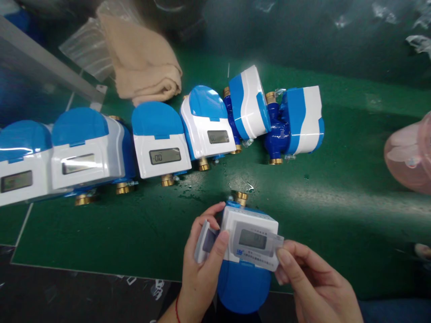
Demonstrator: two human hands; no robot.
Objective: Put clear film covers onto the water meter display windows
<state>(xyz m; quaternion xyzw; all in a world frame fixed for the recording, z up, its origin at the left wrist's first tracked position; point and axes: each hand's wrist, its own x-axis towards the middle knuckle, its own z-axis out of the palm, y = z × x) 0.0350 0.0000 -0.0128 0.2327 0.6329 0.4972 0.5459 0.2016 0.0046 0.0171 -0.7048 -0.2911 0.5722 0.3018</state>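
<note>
Label (257,255) print barely legible, leftmost meter (25,163) cut off

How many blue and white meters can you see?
7: four meters in the far row's left part, two sideways meters at its right end, one meter by both hands. More may hide past the left edge.

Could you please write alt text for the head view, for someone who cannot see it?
A person's right hand holds the edge of a printed label over the front of a blue-and-white meter, while the left hand holds a flat piece beside it. Beyond, similar meters form a row on a green table, near a folded tan cloth.
</note>
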